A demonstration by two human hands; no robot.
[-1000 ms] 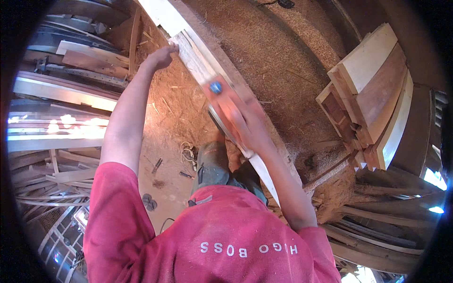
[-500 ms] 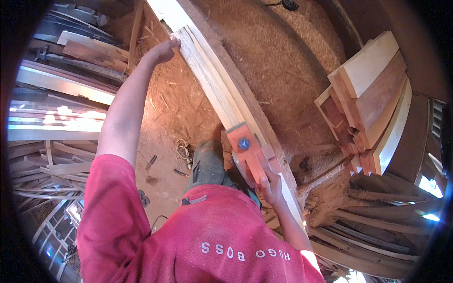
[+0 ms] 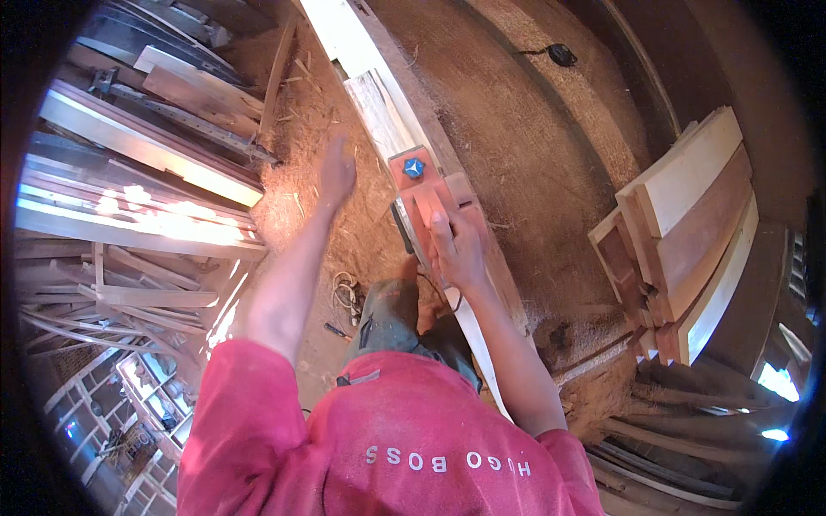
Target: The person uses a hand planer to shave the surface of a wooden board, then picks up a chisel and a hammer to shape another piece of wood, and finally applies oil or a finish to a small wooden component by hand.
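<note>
My right hand (image 3: 454,249) has its grip clamped over the handle of an orange electric planer (image 3: 428,199), which sits flat on the long pale plank (image 3: 379,107) lying along the workbench. My left hand (image 3: 335,176) hangs open, fingers apart, just off the left edge of the plank and holding nothing; it hovers over the sawdust-covered floor (image 3: 292,206) beside the bench.

The planer stands roughly midway along the visible length of the plank. The stretch ahead of it, running toward the far end of the tabletop, looks pale with some rough streaking near the tool's nose, so I judge that part not yet smoothed on this pass. The stretch behind the planer, toward my body, is a narrow bright strip, mostly hidden by my arm, so I cannot tell how clean it is. Thick shavings on the tabletop (image 3: 516,155) suggest much planing already done. Stacked boards (image 3: 688,215) wait at the right edge.
</note>
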